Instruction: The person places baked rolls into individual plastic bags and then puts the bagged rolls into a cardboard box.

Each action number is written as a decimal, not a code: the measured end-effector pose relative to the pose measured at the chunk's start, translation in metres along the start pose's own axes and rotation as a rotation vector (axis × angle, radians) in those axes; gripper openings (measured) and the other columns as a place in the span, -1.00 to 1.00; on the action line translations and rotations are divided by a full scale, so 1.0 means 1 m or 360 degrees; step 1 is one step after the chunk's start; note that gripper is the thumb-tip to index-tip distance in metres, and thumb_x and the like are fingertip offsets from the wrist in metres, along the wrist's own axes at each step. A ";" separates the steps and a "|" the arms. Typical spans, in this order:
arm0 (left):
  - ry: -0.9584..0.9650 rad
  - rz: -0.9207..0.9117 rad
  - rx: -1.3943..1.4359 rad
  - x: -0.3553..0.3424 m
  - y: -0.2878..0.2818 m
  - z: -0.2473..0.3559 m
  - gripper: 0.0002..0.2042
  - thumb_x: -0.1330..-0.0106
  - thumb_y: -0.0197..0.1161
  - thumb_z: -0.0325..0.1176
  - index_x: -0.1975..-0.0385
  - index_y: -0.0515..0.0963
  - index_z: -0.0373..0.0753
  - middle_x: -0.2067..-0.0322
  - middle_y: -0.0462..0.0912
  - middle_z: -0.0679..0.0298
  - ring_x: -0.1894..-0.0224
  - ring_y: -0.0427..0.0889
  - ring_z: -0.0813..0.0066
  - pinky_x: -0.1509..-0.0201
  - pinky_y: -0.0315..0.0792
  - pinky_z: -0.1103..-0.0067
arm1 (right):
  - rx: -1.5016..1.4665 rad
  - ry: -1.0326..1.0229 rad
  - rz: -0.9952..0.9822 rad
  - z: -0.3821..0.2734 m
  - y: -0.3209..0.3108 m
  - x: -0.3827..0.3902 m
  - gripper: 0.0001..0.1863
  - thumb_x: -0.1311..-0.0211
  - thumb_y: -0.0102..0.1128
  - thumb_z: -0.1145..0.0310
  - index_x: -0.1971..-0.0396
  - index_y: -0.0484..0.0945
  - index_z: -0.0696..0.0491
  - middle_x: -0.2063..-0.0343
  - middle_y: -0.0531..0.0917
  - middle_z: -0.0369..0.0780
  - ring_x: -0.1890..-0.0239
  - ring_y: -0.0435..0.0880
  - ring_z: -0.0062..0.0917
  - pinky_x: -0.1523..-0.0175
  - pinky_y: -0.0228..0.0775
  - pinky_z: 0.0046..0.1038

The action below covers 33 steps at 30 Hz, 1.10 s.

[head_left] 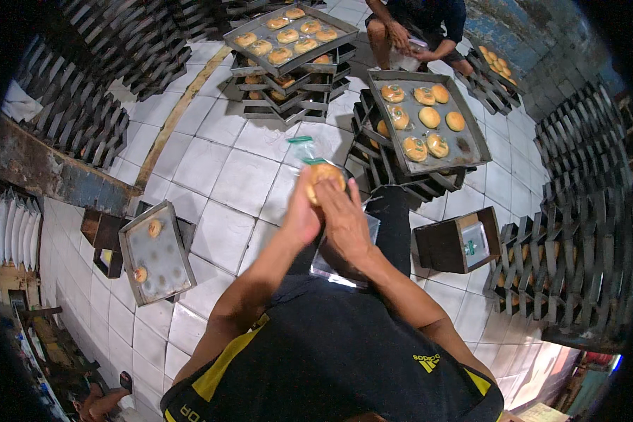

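Note:
A round golden bun [320, 172] in a clear plastic bag with a green-marked top flap [300, 148] is held in front of me between both hands. My left hand [302, 214] grips it from the left side. My right hand [344, 218] lies over its near part, fingers together on the bun. On my lap, below my hands, lies a flat pile of clear plastic [334, 271]. To the right front, a metal tray [477, 144] of buns, some looking bagged, rests on stacked trays. At the left another tray [165, 260] holds two buns.
A tray stack [281, 98] stands at the top centre. A person [415, 21] sits beyond the right stack, holding plastic. An open box [439, 250] is at my right. Tray racks [570, 155] line both sides on the white tiled floor [218, 225]. Another person's foot [123, 381] shows at lower left.

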<state>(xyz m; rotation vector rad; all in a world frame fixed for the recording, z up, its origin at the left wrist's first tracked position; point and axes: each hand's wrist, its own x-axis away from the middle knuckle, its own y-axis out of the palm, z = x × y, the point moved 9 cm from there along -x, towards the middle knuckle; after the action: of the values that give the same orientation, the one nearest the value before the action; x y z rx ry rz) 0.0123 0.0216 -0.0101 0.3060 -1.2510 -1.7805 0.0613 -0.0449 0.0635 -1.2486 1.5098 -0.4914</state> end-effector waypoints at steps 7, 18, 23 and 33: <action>0.0125 -0.0367 0.0250 -0.017 0.024 0.008 -0.58 -0.56 0.03 -0.01 -0.20 0.40 -0.17 -0.12 0.55 0.26 -0.20 0.51 0.40 -0.32 0.37 0.37 | 0.0134 -0.0049 0.0090 0.005 -0.030 -0.035 -0.51 -0.21 0.17 0.42 -0.19 0.50 0.04 -0.08 0.64 -0.14 -0.24 0.52 -0.26 -0.46 0.05 0.09; -0.0090 0.0056 0.0302 -0.049 0.003 -0.008 -0.25 -0.51 -0.24 0.32 -0.33 0.30 -0.28 -0.27 0.46 -0.03 -0.24 0.51 -0.11 -0.30 0.45 -0.03 | -0.1064 0.0261 -0.0457 0.015 -0.011 -0.017 -0.93 -0.27 0.22 0.46 0.32 0.54 0.11 0.36 0.65 -0.16 0.33 0.67 -0.33 0.22 0.49 -0.35; 0.0154 0.0235 0.0241 -0.035 -0.016 0.041 -0.33 -0.58 -0.29 0.20 -0.31 0.31 -0.30 -0.26 0.46 -0.03 -0.24 0.51 -0.02 -0.31 0.43 -0.03 | -0.2826 0.0152 -0.1448 -0.067 -0.054 0.023 -0.77 -0.30 0.38 0.32 0.40 0.53 0.13 0.30 0.60 -0.20 0.31 0.59 -0.61 0.19 0.50 -0.46; 0.0127 -0.0138 -0.0752 -0.006 -0.007 0.020 -0.42 -0.61 -0.16 0.07 -0.29 0.41 -0.32 -0.23 0.54 0.17 -0.25 0.52 0.36 -0.39 0.33 0.38 | -0.0641 0.0394 0.0099 0.055 -0.052 -0.017 -0.83 -0.25 0.30 0.49 0.18 0.59 0.14 0.28 0.63 -0.05 0.29 0.68 -0.18 0.22 0.51 -0.28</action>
<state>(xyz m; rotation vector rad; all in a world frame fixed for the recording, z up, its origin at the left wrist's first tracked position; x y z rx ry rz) -0.0014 0.0393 -0.0087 0.1586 -0.7385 -2.0523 0.1315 -0.0323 0.0942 -1.4829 1.9183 -0.3164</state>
